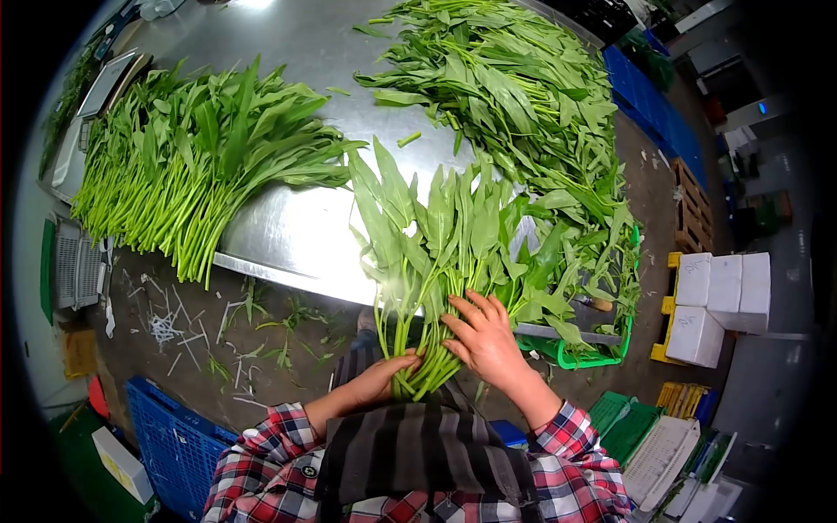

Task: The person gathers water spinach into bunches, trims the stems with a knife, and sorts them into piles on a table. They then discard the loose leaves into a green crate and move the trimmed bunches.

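Observation:
A bunch of water spinach stands upright in front of my body, leaves pointing away and cut stems toward me. My left hand is closed around the lower stems, its thumb lying across them. Against the right side of the same stems rests my right hand, fingers spread and touching the bunch; its thumb side is partly hidden. A large heap of loose water spinach lies beyond on the right. At the left, a neat pile of water spinach has its stems lined up over the table edge.
The metal table ends just ahead of me. A green crate sits below its right corner. Blue plastic pallet stands at lower left. White boxes are stacked at right. Leaf scraps and white strips litter the floor.

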`<state>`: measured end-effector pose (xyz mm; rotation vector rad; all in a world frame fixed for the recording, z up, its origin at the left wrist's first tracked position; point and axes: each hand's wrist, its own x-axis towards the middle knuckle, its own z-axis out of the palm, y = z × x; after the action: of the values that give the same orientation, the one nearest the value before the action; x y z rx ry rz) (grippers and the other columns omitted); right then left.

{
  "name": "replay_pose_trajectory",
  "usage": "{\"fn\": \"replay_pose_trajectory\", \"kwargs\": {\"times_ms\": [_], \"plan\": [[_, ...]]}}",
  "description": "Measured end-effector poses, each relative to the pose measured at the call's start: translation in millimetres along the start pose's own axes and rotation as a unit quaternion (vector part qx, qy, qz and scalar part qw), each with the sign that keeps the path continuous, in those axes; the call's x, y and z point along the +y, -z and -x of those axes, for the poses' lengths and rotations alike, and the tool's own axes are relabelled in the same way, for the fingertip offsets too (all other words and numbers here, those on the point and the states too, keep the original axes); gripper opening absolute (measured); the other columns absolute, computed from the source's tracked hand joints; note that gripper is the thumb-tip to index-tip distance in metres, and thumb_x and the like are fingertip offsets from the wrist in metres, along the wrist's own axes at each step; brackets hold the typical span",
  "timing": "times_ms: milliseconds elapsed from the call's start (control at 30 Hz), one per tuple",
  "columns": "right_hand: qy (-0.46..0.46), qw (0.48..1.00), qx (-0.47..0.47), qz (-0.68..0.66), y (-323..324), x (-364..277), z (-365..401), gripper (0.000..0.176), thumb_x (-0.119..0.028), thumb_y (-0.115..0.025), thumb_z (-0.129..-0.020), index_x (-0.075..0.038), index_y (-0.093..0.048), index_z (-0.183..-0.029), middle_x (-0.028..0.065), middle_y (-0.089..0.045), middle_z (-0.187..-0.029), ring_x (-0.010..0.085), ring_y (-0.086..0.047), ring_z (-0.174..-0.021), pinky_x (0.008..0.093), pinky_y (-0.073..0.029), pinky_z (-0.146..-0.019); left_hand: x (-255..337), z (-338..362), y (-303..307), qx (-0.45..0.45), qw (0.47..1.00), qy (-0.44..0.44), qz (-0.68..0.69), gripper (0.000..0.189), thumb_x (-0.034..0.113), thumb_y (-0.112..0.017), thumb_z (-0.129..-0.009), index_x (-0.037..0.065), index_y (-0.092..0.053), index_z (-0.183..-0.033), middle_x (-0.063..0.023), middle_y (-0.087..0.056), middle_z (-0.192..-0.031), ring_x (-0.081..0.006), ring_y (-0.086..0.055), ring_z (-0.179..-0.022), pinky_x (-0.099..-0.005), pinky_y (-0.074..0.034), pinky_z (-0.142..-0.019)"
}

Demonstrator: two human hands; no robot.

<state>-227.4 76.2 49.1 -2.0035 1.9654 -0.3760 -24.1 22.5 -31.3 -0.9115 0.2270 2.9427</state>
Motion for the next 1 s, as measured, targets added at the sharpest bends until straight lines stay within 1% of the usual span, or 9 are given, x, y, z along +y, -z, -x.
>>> {"fn": "replay_pose_trajectory", "kwargs": {"times_ms": [100,300,367,500,600,700,800,867,1000], "plan": [[-0.011,1.000,0.024,-0.006,-3,1,4,0.032,-0.020,-0.065,-0.077,-0.008,-0.059,-0.106,0.0112,-0.049,-0.122,0.0313,-0.041,-0.117,0.0463,-0.031,-0.098,0,0,3,-0.011,1.000,-0.023,0.004,0.038,0.016,-0.040,-0.094,0.003,-0.038,-0.129,-0.0033,-0.052,-0.104,-0.0136,-0.052,-0.096,-0.0295,-0.040,-0.089],[-0.028,0.994,0.091,-0.044,-22,8,-18,0.026,-0.013,-0.063,-0.078,-0.003,-0.058,-0.101,0.0133,-0.053,-0.107,0.0316,-0.048,-0.102,0.0392,-0.038,-0.086,-9,-12,11,0.037,0.978,-0.071,-0.191,0.036,0.025,-0.042,-0.095,0.001,-0.046,-0.122,-0.0044,-0.054,-0.106,-0.0129,-0.052,-0.098,-0.0288,-0.042,-0.085],[-0.083,0.994,0.077,-0.010,-23,9,-40,0.027,-0.010,-0.061,-0.077,-0.003,-0.058,-0.102,0.0142,-0.053,-0.109,0.0319,-0.048,-0.102,0.0398,-0.038,-0.087,-10,-12,6,0.051,0.976,-0.071,-0.199,0.036,0.027,-0.045,-0.094,0.001,-0.048,-0.119,-0.0045,-0.055,-0.107,-0.0125,-0.053,-0.096,-0.0273,-0.043,-0.083],[-0.010,0.998,0.068,0.014,-38,-4,-66,0.033,-0.003,-0.055,-0.075,-0.003,-0.056,-0.107,0.0157,-0.053,-0.111,0.0316,-0.048,-0.106,0.0412,-0.037,-0.092,-11,-11,7,0.057,0.975,-0.036,-0.214,0.037,0.032,-0.048,-0.093,0.000,-0.056,-0.108,-0.0031,-0.058,-0.100,-0.0090,-0.053,-0.089,-0.0223,-0.042,-0.079],[0.083,0.990,0.105,-0.050,-36,-18,-70,0.040,0.004,-0.051,-0.073,-0.003,-0.054,-0.112,0.0158,-0.052,-0.114,0.0306,-0.048,-0.109,0.0427,-0.035,-0.097,-10,-10,2,0.042,0.972,-0.063,-0.220,0.032,0.029,-0.051,-0.092,0.001,-0.054,-0.108,-0.0043,-0.058,-0.099,-0.0097,-0.054,-0.085,-0.0235,-0.044,-0.076],[0.030,0.995,0.092,-0.025,-23,11,-45,0.040,0.004,-0.054,-0.072,-0.003,-0.054,-0.111,0.0147,-0.052,-0.114,0.0308,-0.048,-0.108,0.0421,-0.036,-0.095,-3,-2,-6,0.082,0.984,-0.036,-0.154,0.030,0.018,-0.053,-0.090,0.001,-0.050,-0.114,-0.0084,-0.058,-0.106,-0.0161,-0.057,-0.096,-0.0298,-0.047,-0.080],[-0.022,0.996,0.086,-0.011,-7,39,-14,0.040,0.002,-0.059,-0.070,-0.004,-0.055,-0.109,0.0133,-0.053,-0.114,0.0312,-0.049,-0.106,0.0407,-0.039,-0.091,-5,-3,-3,0.058,0.998,-0.021,-0.016,0.027,0.015,-0.052,-0.089,0.001,-0.051,-0.112,-0.0099,-0.059,-0.105,-0.0184,-0.058,-0.095,-0.0310,-0.047,-0.081],[-0.022,0.994,0.103,-0.015,2,36,-1,0.038,0.000,-0.061,-0.070,-0.005,-0.056,-0.107,0.0120,-0.053,-0.114,0.0304,-0.050,-0.104,0.0394,-0.040,-0.088,-6,-5,-1,0.047,0.999,-0.016,-0.010,0.025,0.012,-0.052,-0.088,0.002,-0.051,-0.110,-0.0106,-0.060,-0.103,-0.0199,-0.059,-0.094,-0.0310,-0.047,-0.082],[0.105,0.993,0.039,-0.039,9,15,-2,0.031,-0.004,-0.060,-0.070,-0.006,-0.059,-0.101,0.0089,-0.055,-0.112,0.0258,-0.051,-0.098,0.0348,-0.041,-0.082,-5,-2,-3,0.030,0.997,-0.028,-0.060,0.028,0.005,-0.054,-0.085,0.001,-0.051,-0.112,-0.0090,-0.059,-0.103,-0.0178,-0.058,-0.094,-0.0295,-0.045,-0.081]]}}
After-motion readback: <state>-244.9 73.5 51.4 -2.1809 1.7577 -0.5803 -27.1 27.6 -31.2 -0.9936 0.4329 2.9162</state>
